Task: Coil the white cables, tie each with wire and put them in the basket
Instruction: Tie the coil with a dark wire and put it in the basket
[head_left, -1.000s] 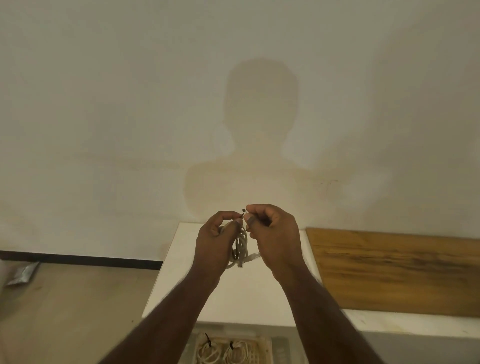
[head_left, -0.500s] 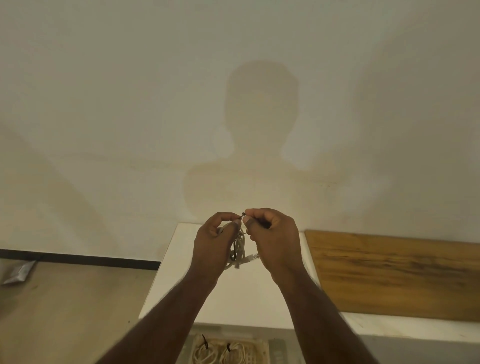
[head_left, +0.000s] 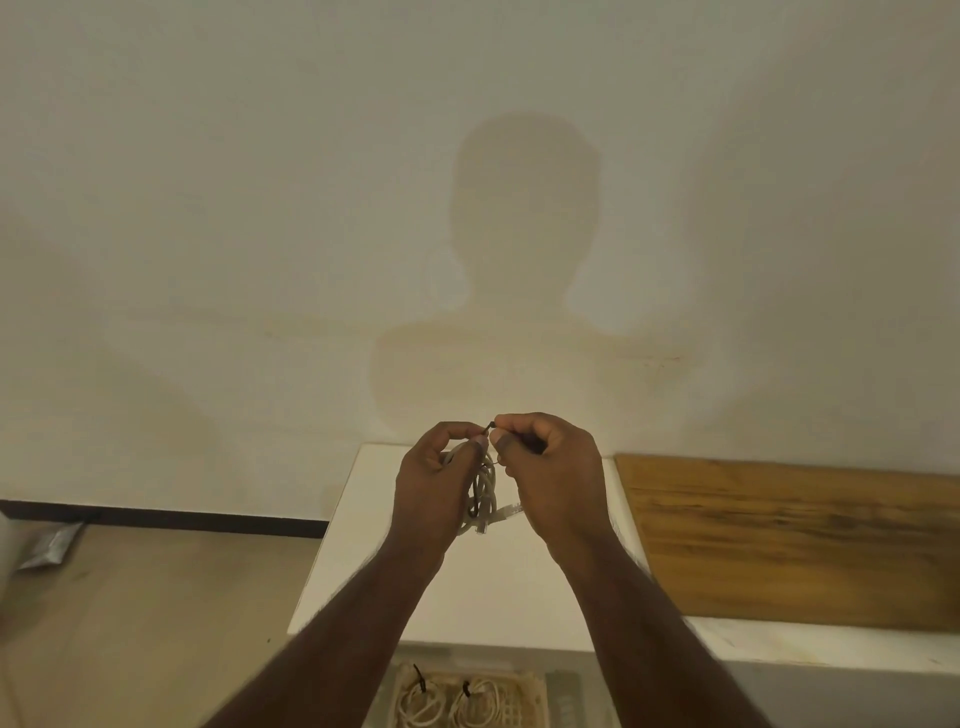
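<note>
Coil (head_left: 483, 491) held above tabletop (head_left: 498, 582), gripped by left hand (head_left: 434, 486); right hand (head_left: 550, 478) pinches wire (head_left: 491, 427); cable likely light, springy, so hold at the tie point

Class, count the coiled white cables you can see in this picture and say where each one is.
3. One coiled cable is held up between the left hand and right hand. Two tied coils lie in the basket at the bottom edge; more may be hidden there.
</note>
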